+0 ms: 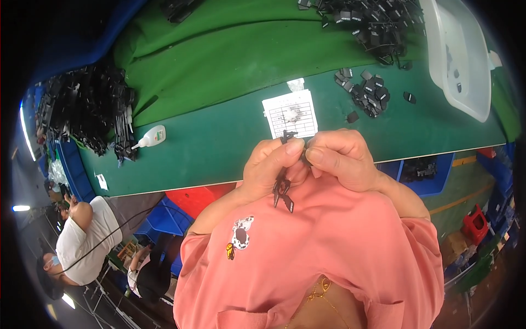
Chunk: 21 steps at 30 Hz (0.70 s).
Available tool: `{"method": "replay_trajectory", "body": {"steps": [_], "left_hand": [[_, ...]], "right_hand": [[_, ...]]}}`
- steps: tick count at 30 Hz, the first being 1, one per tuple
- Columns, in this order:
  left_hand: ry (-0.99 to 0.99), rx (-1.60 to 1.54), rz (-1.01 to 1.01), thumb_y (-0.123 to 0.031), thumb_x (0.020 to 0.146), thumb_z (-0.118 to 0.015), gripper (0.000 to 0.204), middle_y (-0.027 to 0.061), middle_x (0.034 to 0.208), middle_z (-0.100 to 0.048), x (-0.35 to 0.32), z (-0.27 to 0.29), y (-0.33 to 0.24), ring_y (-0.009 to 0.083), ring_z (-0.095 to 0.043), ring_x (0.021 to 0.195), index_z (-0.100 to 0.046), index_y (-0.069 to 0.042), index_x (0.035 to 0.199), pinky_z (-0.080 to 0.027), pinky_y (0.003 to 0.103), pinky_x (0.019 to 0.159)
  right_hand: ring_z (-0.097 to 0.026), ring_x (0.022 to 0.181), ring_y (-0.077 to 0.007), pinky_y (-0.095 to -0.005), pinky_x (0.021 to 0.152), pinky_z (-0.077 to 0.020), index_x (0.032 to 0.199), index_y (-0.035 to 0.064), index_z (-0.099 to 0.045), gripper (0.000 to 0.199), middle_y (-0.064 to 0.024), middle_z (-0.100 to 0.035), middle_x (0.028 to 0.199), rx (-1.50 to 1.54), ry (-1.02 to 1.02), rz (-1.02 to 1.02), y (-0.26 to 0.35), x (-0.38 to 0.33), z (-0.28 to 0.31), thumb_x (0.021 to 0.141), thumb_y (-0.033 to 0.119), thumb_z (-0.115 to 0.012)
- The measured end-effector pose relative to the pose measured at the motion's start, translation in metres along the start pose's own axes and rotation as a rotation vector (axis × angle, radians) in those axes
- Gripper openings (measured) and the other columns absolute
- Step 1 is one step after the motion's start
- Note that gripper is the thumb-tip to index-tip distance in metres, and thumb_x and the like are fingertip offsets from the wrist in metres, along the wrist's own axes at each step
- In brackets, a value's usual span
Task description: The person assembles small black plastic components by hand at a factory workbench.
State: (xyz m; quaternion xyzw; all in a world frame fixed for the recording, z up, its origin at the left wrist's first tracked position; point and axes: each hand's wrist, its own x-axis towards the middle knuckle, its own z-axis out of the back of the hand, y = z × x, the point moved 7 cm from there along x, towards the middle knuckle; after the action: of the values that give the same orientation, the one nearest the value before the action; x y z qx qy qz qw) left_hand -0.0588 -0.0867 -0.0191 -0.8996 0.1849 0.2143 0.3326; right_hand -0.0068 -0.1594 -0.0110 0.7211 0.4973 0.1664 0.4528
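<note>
Close to my chest, at the near edge of the green table (219, 159), my two hands meet. My left hand (267, 163) is closed around a thin black strap-like piece (282, 189); one end sticks up past the thumb, and forked flat ends hang below the fingers. Thumb and bent fingers of my right hand (344, 158) pinch together right beside it, on a small dark bit mostly hidden by the fingertips. I cannot make out what that bit is. Just beyond the hands lies a printed paper sheet (276, 112) with a small whitish heap on it.
Small black tabs (372, 97) lie scattered right of the paper, below a larger black pile (378, 24). A white plastic bin (466, 60) stands far right. A white squeeze bottle (153, 136) and stacked black strips (90, 109) are left. Co-workers (90, 241) sit lower left.
</note>
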Motion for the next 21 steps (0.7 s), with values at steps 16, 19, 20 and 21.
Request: {"method": "replay_trajectory", "body": {"steps": [16, 19, 20, 21], "left_hand": [[-0.307, 0.646, -0.258, -0.026, 0.090, -0.038, 0.037, 0.0023, 0.052, -0.041, 0.001, 0.004, -0.043, 0.0043, -0.029, 0.042, -0.037, -0.007, 0.058, -0.022, 0.021, 0.040], [-0.368, 0.625, -0.232, -0.026, 0.090, -0.041, 0.037, -0.0009, 0.053, -0.041, 0.000, 0.005, -0.042, 0.0037, -0.030, 0.044, -0.040, -0.007, 0.059, -0.022, 0.020, 0.041], [-0.369, 0.626, -0.232, -0.026, 0.090, -0.041, 0.037, -0.0009, 0.053, -0.041, 0.000, 0.003, -0.042, 0.0037, -0.030, 0.044, -0.040, -0.007, 0.059, -0.022, 0.020, 0.041], [-0.373, 0.619, -0.234, -0.026, 0.089, -0.042, 0.036, -0.0026, 0.053, -0.040, 0.000, 0.002, -0.042, 0.0034, -0.030, 0.046, -0.041, -0.007, 0.058, -0.022, 0.020, 0.042]], "right_hand": [[-0.037, 0.047, -0.0097, -0.0215, 0.042, -0.0290, 0.065, -0.0031, -0.052, 0.023, -0.0108, -0.052, 0.064, 0.387, -0.138, -0.147, -0.012, -0.003, 0.014, 0.078, 0.016, -0.051], [-0.036, 0.047, -0.0093, -0.0209, 0.043, -0.0289, 0.064, -0.0032, -0.052, 0.022, -0.0092, -0.050, 0.061, 0.426, -0.197, -0.268, -0.020, -0.003, 0.013, 0.078, 0.014, -0.050], [-0.036, 0.047, -0.0091, -0.0210, 0.043, -0.0289, 0.064, -0.0029, -0.052, 0.024, -0.0086, -0.050, 0.060, 0.507, -0.167, -0.316, -0.024, -0.003, 0.011, 0.079, 0.015, -0.050], [-0.035, 0.046, -0.0088, -0.0212, 0.042, -0.0290, 0.063, -0.0027, -0.052, 0.026, -0.0080, -0.049, 0.059, 0.588, -0.135, -0.363, -0.028, -0.003, 0.008, 0.080, 0.017, -0.050]]}}
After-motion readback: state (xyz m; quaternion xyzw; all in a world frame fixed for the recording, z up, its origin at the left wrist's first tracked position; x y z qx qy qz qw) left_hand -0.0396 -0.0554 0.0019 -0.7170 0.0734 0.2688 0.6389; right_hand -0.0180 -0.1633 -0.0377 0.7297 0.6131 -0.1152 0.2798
